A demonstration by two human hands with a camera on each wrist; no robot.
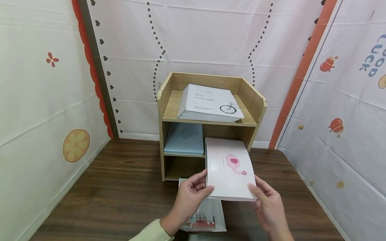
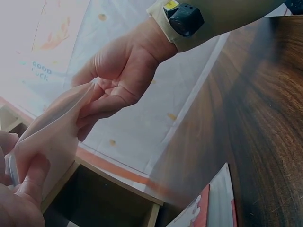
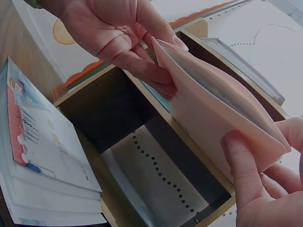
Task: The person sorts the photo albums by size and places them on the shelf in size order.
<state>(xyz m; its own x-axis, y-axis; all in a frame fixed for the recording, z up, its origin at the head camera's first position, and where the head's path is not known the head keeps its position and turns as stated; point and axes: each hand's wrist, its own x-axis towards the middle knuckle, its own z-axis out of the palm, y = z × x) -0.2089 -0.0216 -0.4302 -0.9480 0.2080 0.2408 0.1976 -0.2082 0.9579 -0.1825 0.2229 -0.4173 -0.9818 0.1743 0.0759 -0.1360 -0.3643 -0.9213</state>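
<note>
The left hand [image 1: 188, 197] was bare, its thumbnail [image 3: 180, 43] short. Just behind it, a plain, pale yellow-green sleeve [image 1: 152, 232] ended at the wrist [image 1: 169, 223]. The right hand [image 1: 269, 205] was bare too, and behind it a matching sleeve [image 2: 225, 19] finished in a slightly wavy cuff [image 2: 182, 45]. There, at the palm side, sat a compact black device [image 2: 186, 21] with a rounded body, small holes and a yellow label [image 2: 171, 5] at its edge.

The head camera looks forward and down at the wooden shelf [image 1: 252, 100]; both wrist cameras, closer, share the elephant booklet [image 1: 220, 179].
</note>
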